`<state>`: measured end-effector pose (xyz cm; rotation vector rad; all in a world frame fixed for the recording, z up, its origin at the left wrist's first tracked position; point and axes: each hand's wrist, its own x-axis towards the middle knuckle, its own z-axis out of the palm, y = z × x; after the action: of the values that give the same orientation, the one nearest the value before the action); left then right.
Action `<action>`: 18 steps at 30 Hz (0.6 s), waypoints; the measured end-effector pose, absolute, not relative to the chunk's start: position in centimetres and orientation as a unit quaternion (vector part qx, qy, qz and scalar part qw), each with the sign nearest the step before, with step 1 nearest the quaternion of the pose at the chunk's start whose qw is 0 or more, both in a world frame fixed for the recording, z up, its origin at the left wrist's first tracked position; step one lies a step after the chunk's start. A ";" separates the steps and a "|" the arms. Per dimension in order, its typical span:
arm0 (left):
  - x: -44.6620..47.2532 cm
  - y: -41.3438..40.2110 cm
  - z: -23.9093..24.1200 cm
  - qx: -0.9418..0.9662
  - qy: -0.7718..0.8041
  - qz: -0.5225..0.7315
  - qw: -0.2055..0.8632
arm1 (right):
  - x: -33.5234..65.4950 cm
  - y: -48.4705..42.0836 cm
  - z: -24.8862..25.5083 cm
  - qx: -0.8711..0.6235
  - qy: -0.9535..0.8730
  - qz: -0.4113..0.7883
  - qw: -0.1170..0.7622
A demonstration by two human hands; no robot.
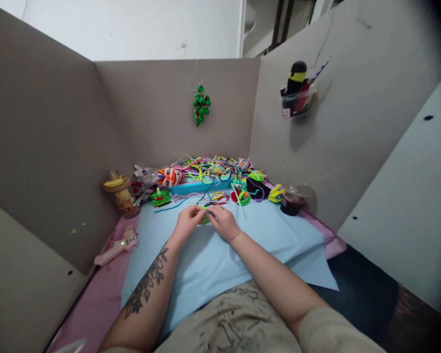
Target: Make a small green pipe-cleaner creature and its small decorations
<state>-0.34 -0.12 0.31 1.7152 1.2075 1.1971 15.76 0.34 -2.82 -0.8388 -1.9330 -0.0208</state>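
At mid-frame, the left hand (188, 219) and right hand (225, 223) pinch a small green piece (205, 219), perhaps fuzzy and rounded, between their fingertips. Below spreads a creased, pale blue sheet (279, 245); just above, thin multicoloured strands (195, 169) tangle over a straight-sided tray (202, 187).

Behind a green fuzzy piece (205, 219), a blue plastic tray (196, 188) of multicoloured fuzzy stems (202, 169) lies toward the desk's far edge; a tan-lidded plastic tumbler (122, 197) stands at the far-left corner, a dark plastic cup (291, 206) near the right edge.
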 end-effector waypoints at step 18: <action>-0.7 -0.2 0.4 0.687 0.468 0.465 0.305 | 15.8 0.6 -3.0 -0.325 -0.770 0.093 0.541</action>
<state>-0.66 -0.16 0.39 1.8180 1.2388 1.2312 15.84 0.59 -2.97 -0.7723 -1.8305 0.2200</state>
